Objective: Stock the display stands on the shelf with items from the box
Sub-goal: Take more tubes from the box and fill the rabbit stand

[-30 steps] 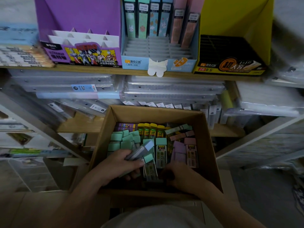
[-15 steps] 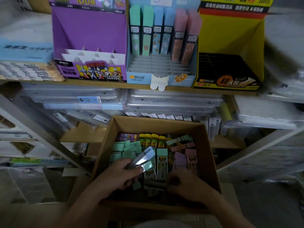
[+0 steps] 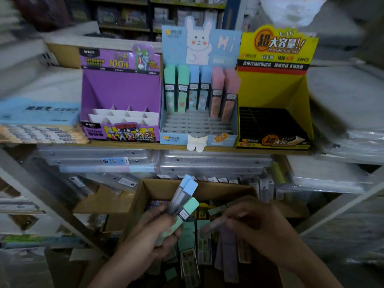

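Left hand [image 3: 145, 235] grips a fanned bunch of blue and green lead cases [image 3: 185, 201] above the box [image 3: 228, 191], probably sorted for the half-filled blue stand [image 3: 197, 129] on the shelf, while right hand [image 3: 264, 231] pinches a blurred single case [image 3: 216, 224] over the box.
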A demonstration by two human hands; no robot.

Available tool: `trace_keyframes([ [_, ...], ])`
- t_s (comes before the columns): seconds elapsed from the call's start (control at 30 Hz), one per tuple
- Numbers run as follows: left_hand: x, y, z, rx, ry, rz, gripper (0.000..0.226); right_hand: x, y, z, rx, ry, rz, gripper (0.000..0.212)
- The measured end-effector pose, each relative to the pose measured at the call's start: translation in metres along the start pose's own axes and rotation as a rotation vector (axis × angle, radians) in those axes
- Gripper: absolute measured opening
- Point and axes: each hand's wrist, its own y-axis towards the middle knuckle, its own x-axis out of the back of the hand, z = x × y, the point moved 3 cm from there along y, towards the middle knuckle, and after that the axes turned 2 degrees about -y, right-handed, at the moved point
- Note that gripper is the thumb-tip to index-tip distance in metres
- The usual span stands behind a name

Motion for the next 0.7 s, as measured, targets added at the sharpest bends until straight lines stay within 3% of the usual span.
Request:
trace_keyframes([
  [0.17,-0.023,-0.007,-0.03,-0.106,-0.001,0.084,0.015,0.032,0.007,0.028,0.041,0.156,-0.058,0.037],
  [0.27,-0.034,-0.01,-0.046,-0.211,-0.01,0.109,0.018,0.054,0.015,0.048,0.136,0.165,-0.14,0.045],
  [0.53,-0.052,-0.006,-0.09,-0.529,0.031,0.085,0.043,0.107,0.049,0.119,0.371,0.313,-0.266,0.025],
  [0.7,-0.06,0.002,-0.108,-0.63,0.031,0.031,0.029,0.124,0.091,0.135,0.421,0.14,-0.39,0.022],
])
